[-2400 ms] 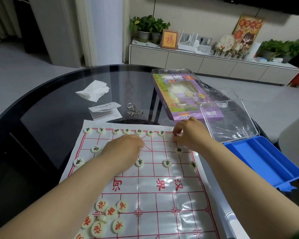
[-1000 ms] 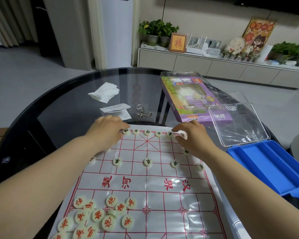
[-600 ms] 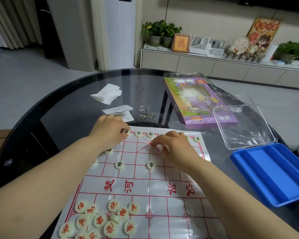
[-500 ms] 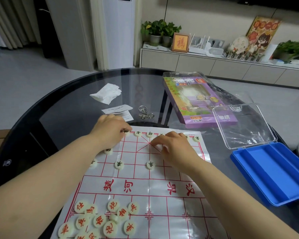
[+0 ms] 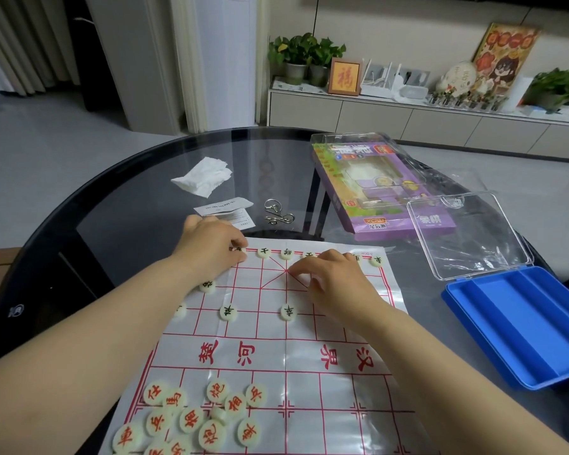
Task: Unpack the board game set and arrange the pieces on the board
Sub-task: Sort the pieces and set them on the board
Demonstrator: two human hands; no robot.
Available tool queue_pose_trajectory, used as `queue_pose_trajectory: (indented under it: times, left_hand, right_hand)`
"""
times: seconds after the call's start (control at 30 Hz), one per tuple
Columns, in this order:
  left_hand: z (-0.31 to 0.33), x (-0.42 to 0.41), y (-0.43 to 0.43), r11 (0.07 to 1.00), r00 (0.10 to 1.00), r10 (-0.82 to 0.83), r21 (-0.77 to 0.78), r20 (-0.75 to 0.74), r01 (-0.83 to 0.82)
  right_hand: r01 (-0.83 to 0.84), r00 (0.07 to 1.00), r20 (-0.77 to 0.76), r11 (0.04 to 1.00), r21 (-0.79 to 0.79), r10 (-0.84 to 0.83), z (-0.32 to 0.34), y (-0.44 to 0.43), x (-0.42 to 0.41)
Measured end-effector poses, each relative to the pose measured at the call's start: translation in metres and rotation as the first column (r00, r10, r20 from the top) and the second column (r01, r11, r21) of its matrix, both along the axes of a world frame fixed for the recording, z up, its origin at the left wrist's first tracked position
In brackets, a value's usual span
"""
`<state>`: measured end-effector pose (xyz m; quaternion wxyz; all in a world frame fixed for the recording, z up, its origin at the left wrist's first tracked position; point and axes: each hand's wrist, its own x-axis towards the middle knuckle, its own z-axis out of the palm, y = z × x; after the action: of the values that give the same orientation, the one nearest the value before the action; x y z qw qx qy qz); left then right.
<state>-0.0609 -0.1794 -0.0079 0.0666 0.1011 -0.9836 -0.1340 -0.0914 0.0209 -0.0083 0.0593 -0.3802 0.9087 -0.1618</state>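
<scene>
- Black's side is going down: my left hand point(image 5: 211, 247) has its fingers curled, pinching a black piece point(image 5: 239, 249) on the far row of the board point(image 5: 309, 382).
- My right hand point(image 5: 335, 284) rests on the palace cross, fingers curled. I cannot tell whether they hold a piece.
- Next, I reckon: seat these on their crossings, then sort the red pieces point(image 5: 194, 418) heaped near-left.
- The blue case point(image 5: 523, 323) and purple box point(image 5: 381, 185) sit right on the bench point(image 5: 128, 224), out of the way.
- Only my forearms over the black soldiers point(image 5: 228, 312) risk a knock.
</scene>
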Motion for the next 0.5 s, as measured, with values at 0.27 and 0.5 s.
queue_pose_trajectory:
  times: [0.27,0.5]
  left_hand:
    - [-0.004,0.006,-0.004,0.991,0.998,0.053,0.122,-0.031,-0.048]
    - [0.001,0.01,0.003,0.987,0.996,0.082,0.141,-0.023,-0.078]
  right_hand:
    - [0.008,1.0,-0.008,1.0,0.002,-0.008,0.002,-0.001,0.001]
    - [0.032,1.0,0.001,0.999,0.015,-0.032,0.005,-0.002,0.004]
